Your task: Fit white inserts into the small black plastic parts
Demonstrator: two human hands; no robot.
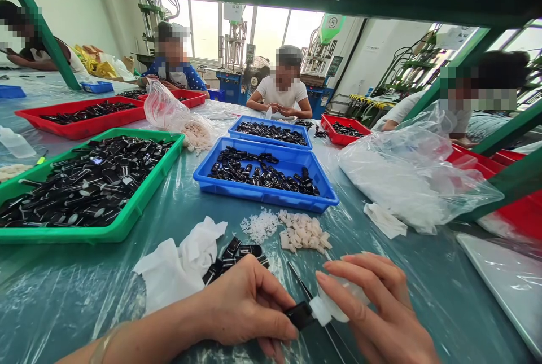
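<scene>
My left hand [249, 313] pinches a small glossy black plastic piece [300, 315] between thumb and fingers. In my right hand [376, 302] is a translucent white squeeze bottle [339, 299], its white cap end against or just over the tip of the black piece; I cannot tell if they touch. A pair of dark tweezers [301, 279] lies on the table beneath. Several more black pieces [237, 252] sit beyond my left hand, beside crumpled white tissue [182, 262]. Farther off are a heap of small clear-white bits [259, 225] and a heap of beige bits [304, 232].
A green tray [127, 231] and a blue tray [266, 197] hold many black pieces. Behind are another blue tray [271, 137] and red trays [80, 127]. A clear plastic bag [415, 166] lies right. Several people sit around the plastic-covered table [93, 279]. Green posts [46, 36] frame the view.
</scene>
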